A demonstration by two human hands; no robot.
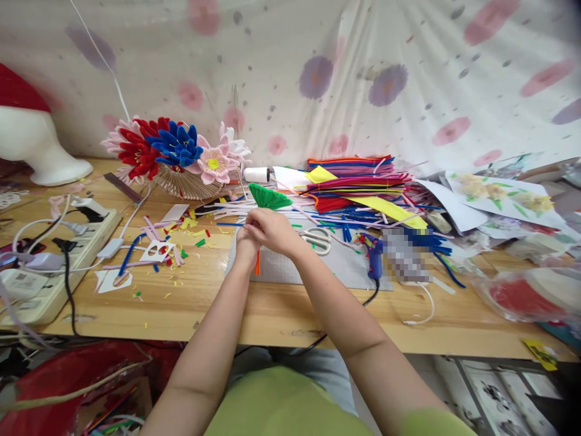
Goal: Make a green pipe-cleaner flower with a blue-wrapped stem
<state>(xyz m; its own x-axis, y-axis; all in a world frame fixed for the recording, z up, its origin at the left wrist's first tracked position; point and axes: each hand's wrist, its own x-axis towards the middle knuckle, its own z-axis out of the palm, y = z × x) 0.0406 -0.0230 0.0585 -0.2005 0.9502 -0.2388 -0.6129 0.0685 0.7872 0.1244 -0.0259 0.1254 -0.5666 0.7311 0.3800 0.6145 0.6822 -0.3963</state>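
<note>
My left hand (247,243) and my right hand (275,230) meet over the grey mat (336,266), fingers closed together. A fuzzy green fan-shaped piece (270,197), seemingly of pipe cleaner, rises just above my fingers, and both hands appear to pinch its lower end. Beneath the hands shows a short stretch of orange pipe cleaner (258,264); whether it joins the green piece is hidden. To the right of my right hand lie scissors with pale handles (318,240). Farther right on the mat's edge is a blue glue gun (374,257).
Bundles of coloured pipe cleaners (358,184) lie behind the mat. Fuzzy flowers (177,145) on a fan-like base stand at the back left. A power strip (84,260) with cables lies at the left, near scattered scraps (195,227). Plastic-wrapped items (526,297) sit at the right.
</note>
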